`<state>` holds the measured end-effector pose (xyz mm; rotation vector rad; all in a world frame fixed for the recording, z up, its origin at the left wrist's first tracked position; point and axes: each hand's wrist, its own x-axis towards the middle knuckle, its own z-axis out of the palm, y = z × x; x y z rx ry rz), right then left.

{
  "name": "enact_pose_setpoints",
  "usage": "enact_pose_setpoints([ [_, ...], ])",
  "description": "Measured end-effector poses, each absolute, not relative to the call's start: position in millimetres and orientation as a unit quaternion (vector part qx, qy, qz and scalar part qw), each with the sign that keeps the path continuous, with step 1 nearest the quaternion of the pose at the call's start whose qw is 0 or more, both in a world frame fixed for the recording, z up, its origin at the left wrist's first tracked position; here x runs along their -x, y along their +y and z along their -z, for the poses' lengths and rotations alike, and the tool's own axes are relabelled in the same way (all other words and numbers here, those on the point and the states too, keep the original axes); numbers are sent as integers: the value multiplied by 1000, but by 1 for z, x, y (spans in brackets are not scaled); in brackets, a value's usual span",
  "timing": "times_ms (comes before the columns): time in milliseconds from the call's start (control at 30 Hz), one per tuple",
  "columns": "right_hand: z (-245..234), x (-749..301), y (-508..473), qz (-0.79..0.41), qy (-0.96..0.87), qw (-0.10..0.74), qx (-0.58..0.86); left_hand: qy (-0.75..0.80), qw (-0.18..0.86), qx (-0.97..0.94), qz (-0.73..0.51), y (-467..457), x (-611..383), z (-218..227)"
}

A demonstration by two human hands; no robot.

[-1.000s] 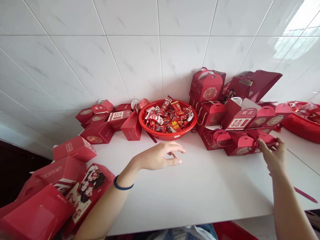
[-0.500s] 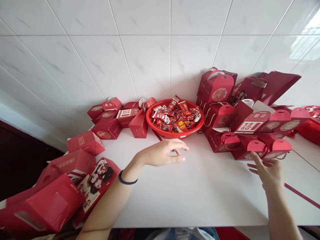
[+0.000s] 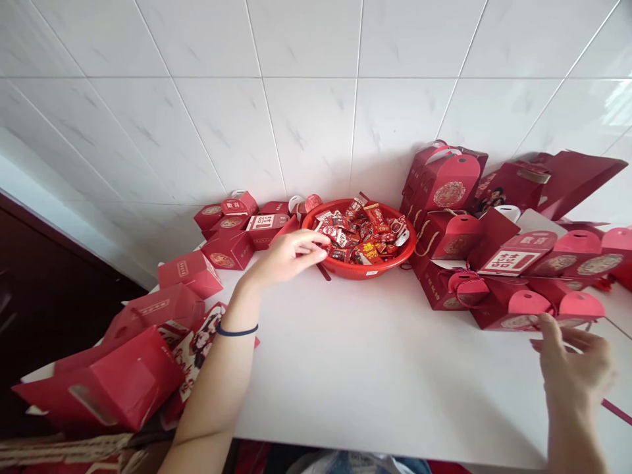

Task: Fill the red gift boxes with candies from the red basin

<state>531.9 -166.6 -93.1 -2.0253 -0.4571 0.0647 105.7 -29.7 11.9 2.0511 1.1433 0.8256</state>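
Observation:
My left hand (image 3: pixel 289 258), with a dark band around the wrist, hovers at the left side of a red plastic basin (image 3: pixel 360 270) full of wrapped sweets (image 3: pixel 365 232). Nothing shows between its parted fingers. Behind it, a small red box (image 3: pixel 284 232) is partly covered by the hand. Low on the right, my right hand (image 3: pixel 575 352) is just in front of the lowest row of red gift boxes, its fingers apart and bent. Its thumb tip is near the front of a box with a rounded pink flap (image 3: pixel 528 304); whether they touch I cannot tell.
Red boxes line the left side of the white table (image 3: pixel 375 368), with a large box (image 3: pixel 113 382) nearest me. More boxes with cord handles, such as one tall box (image 3: pixel 447 184), are stacked at the right. A tiled wall (image 3: pixel 311 131) stands behind.
My left hand has moved left and away from me, from in front of the basin to the small red box beside it. My right hand has shifted right along the boxes. The view has turned slightly left.

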Motion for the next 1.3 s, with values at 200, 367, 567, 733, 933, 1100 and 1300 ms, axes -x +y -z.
enact_pose_setpoints([
  [200, 80, -510, -158, 55, -244, 675, 694, 700, 108, -599, -373, 10, -51, -24],
  [367, 77, -486, -149, -17, -340, 692, 636, 849, 149, -439, -253, 38, -26, -20],
  [567, 77, -468, -144, -55, -416, 691, 588, 862, 180, -433, -192, 21, -23, -17],
  [733, 83, -458, -139, -80, -487, 639, 590, 859, 132, -421, -258, 7, -24, -50],
  [933, 69, -424, -126, -111, -678, 512, 516, 595, 364, -483, -530, -27, -55, -89],
  [1100, 35, -395, -119, -109, -728, 508, 447, 507, 514, -517, -460, -37, -96, -55],
  [1300, 21, -372, -126, -69, -754, 485, 437, 436, 700, -512, -241, -39, -144, 0],
])
